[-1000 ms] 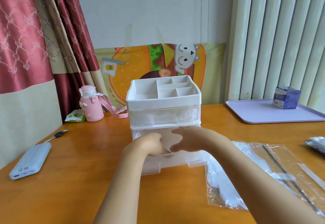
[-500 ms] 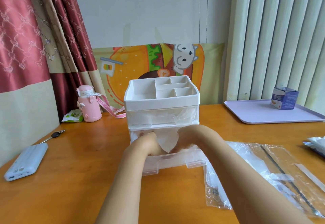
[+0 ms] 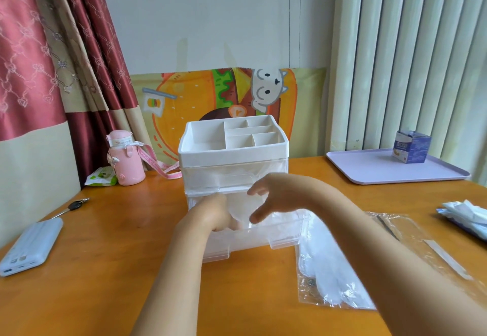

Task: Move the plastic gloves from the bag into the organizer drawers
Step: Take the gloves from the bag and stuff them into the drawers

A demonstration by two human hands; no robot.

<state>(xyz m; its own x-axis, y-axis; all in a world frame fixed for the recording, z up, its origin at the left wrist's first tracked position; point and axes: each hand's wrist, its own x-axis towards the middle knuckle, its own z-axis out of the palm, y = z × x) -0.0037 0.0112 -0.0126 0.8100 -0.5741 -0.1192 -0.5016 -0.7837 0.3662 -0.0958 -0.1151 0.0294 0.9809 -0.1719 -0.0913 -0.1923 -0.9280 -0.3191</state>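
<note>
Your left hand [image 3: 210, 214] sits inside the pulled-out lower drawer [image 3: 253, 238] of the white organizer [image 3: 233, 151], fingers curled down onto the thin plastic glove [image 3: 241, 210] lying there; whether they pinch it or only press it, you cannot tell. Your right hand [image 3: 274, 196] hovers just above the same drawer, fingers spread and released, with the thumb low near the glove and gripping nothing. The upper drawer [image 3: 224, 175] is closed, with pale crumpled plastic showing through its clear front. To the right of the organizer, the clear bag [image 3: 395, 233] lies flat on the wooden table [image 3: 105, 269], with more whitish gloves [image 3: 329, 264] inside it. Left of the organizer stand a pink bottle [image 3: 125, 159] and, nearer you, a power bank [image 3: 31, 246].
</note>
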